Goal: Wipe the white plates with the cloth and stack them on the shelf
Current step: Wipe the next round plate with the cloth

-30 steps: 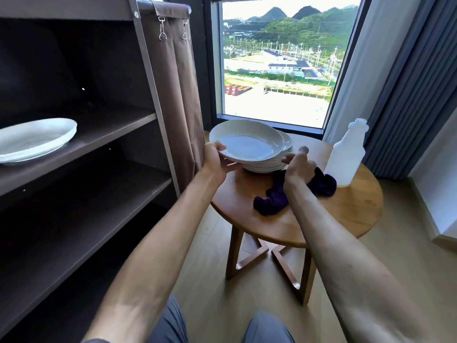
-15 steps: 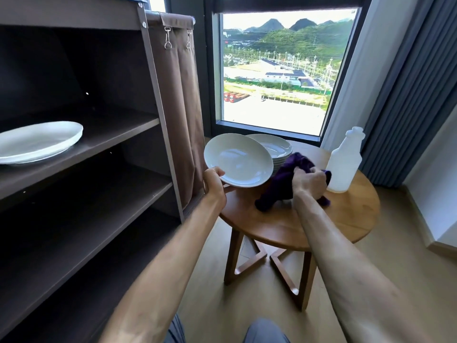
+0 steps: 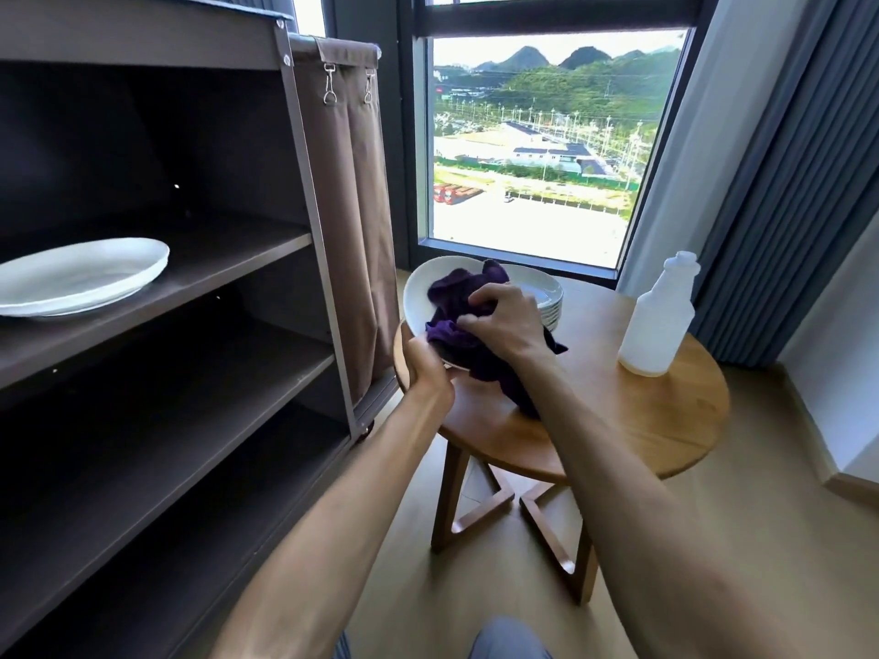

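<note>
Two hands were at work over the round wooden table [image 3: 666,420], and both were closed on something. Your right hand [image 3: 504,321] had its fingers curled into the purple cloth [image 3: 452,297], bunching it and pressing it against the face of the tilted white plate [image 3: 416,297]; part of the cloth hung down past your wrist toward the table top. Your left hand [image 3: 428,368] gripped that plate by its lower rim, at the table's left edge, with the plate tipped up so its face turned toward you. How the fingers lay behind the plate you could not see.

Just behind the held plate, on the far side of the table, the stack of white plates [image 3: 547,302] sat flat. On the table's right side, well apart from the stack, a white plastic bottle [image 3: 659,321] stood upright.

Left of the table stood the dark brown shelf unit [image 3: 214,259], with one white plate on the shelf [image 3: 81,275] lying flat on its upper board. A brown fabric bag [image 3: 361,192] hung from clips on the unit's side nearest the table. Beyond the table was the window [image 3: 547,149], with grey curtains [image 3: 785,183] to its right.
</note>
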Demonstrator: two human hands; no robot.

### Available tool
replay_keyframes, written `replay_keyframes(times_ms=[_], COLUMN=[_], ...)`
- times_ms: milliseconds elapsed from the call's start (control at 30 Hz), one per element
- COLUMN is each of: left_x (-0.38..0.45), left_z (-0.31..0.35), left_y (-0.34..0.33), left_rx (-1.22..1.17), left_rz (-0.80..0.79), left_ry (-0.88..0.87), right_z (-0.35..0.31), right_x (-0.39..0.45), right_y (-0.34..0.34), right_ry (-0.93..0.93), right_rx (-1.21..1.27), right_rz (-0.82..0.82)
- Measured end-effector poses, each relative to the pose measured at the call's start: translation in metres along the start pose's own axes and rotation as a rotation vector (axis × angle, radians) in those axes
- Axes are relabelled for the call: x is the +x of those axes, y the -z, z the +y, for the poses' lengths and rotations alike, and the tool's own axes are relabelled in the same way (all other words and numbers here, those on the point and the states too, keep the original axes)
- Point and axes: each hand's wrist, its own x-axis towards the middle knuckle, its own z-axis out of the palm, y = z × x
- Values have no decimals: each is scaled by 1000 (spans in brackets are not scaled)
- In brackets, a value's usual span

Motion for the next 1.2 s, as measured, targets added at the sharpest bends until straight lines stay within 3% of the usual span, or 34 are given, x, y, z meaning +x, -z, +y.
replay_keyframes(times_ms=[100, 200, 333, 533, 633, 700, 800, 933, 1033, 1100, 1200], left_x=[-4, -9, -3, 4, 0, -11, -26, -13, -11, -10, -9], left_z=[3, 8, 12, 54, 72, 55, 6, 24, 66, 93, 104], left_y=[0, -2, -1, 6, 1, -4, -3, 5, 10, 6, 1], left_rx=[-33, -34, 1, 229, 487, 600, 724, 718, 978, 1115, 941], left_rz=[8, 11, -29, -109, -235, -257, -181, -120, -321, -418, -421], left_ry=[15, -17, -22, -138, -210, -328, -536, -565, -578, -461, -325], right_z=[14, 20, 24, 27, 20, 17, 14, 17, 25, 29, 25], right_x=[-10, -16, -19, -8, -9, -9, -12, -16, -8, -1, 7], right_y=[-19, -26, -27, -5, -11, -19, -39, -35, -13, -3, -2], right_ry=[-86, -151, -239, -458, -613, -746, -773, -646, -450, -379, -417], right_rx=[-178, -64, 142, 617, 1001, 1231, 1443, 1344, 1117, 1066, 1064], right_rz=[25, 77, 298, 280, 268, 292, 240, 254, 355, 323, 298])
